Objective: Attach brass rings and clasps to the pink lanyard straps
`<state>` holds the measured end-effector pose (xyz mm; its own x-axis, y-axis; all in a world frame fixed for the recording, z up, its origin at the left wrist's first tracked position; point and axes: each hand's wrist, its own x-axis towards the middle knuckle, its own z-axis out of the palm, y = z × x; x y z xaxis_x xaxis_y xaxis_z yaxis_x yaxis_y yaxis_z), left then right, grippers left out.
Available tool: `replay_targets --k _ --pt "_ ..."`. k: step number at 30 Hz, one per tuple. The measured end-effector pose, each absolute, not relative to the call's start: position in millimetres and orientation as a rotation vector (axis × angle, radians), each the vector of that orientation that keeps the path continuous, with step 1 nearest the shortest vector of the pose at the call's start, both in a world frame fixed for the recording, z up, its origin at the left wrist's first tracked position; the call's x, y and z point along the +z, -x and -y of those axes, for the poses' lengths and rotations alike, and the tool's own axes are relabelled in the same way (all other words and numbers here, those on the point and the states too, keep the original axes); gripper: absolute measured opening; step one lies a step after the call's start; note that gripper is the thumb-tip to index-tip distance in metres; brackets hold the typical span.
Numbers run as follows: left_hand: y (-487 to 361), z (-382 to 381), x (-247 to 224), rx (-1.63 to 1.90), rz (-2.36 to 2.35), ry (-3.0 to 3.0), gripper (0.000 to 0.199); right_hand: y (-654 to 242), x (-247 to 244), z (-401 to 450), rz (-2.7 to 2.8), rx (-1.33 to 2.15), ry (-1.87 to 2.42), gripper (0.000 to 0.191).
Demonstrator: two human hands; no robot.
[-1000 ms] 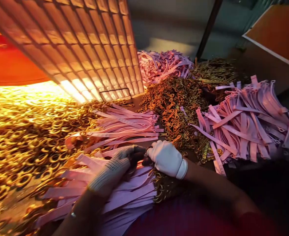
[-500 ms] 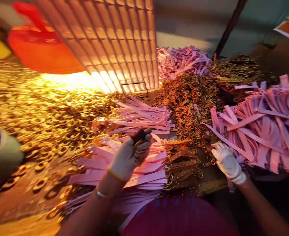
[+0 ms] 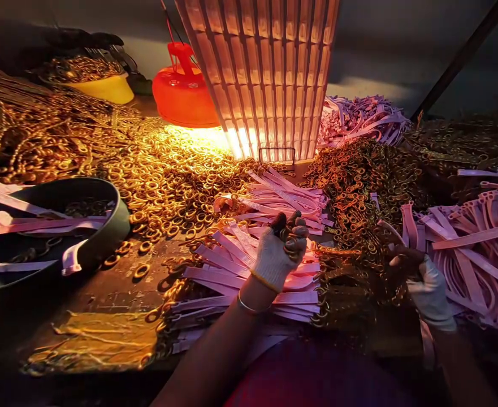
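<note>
My left hand [image 3: 278, 254], in a partly fingerless white knit glove, is closed above a fan of pink straps [image 3: 219, 277]. Its curled fingers hold small gold metal rings [image 3: 291, 247]. Gold metal ends lie along the right edge of these straps. Farther right, my gloved right hand [image 3: 429, 288] has bent fingers beside a large heap of pink straps [image 3: 477, 237]. Its fingertips sit in shadow near some small metal pieces, and what they grip cannot be made out. A second bundle of pink straps [image 3: 282, 195] rests beyond my left hand.
Loose gold rings [image 3: 176, 181] spread across the left of the table. A dark green basin [image 3: 121, 212] holds straps and rings. Gold hooks [image 3: 359, 181] are piled at centre right. Behind stand a lit red lamp [image 3: 185, 96], a ribbed panel [image 3: 269, 73] and a yellow bowl [image 3: 104, 87].
The view has turned left, bringing the green basin and yellow bowl further into sight. My left hand stays closed over the straps; my right hand remains beside the right-hand heap, its fingers now more bent.
</note>
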<state>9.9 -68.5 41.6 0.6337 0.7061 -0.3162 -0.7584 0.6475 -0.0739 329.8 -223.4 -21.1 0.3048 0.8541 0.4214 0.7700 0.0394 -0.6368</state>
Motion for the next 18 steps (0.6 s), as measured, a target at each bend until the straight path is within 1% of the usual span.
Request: replay_targets --k 2,5,6,7,8,9,11,14,16,18 --pt "-12 69 43 0.846 -0.282 0.212 0.044 -291 -1 210 1.440 0.230 1.658 0.028" --pt "-16 70 45 0.859 -0.323 0.214 0.043 -221 29 190 1.773 0.387 1.461 0.037" --pt "-17 70 46 0.858 -0.337 0.209 0.043 -199 37 183 1.894 0.377 1.340 0.035" --pt "-19 70 46 0.852 -0.349 0.198 0.043 -180 43 176 1.970 0.397 1.298 0.028" --pt "-20 71 47 0.847 -0.361 0.184 0.043 -164 47 170 2.011 0.423 1.306 0.021" --pt "-22 71 47 0.847 -0.373 0.169 0.043 -152 50 164 2.041 0.436 1.319 0.020" --pt "-25 72 49 0.869 -0.400 0.144 0.043 -139 52 154 2.053 0.469 1.364 0.024" --pt "-26 68 51 0.910 -0.442 0.126 0.040 -138 55 148 1.988 0.557 1.212 0.021" --pt "-25 65 51 0.902 -0.463 0.116 0.035 -144 60 148 1.785 0.727 1.118 0.028" --pt "-21 65 51 0.873 -0.492 0.096 0.029 -151 66 147 1.484 0.883 1.126 0.036"
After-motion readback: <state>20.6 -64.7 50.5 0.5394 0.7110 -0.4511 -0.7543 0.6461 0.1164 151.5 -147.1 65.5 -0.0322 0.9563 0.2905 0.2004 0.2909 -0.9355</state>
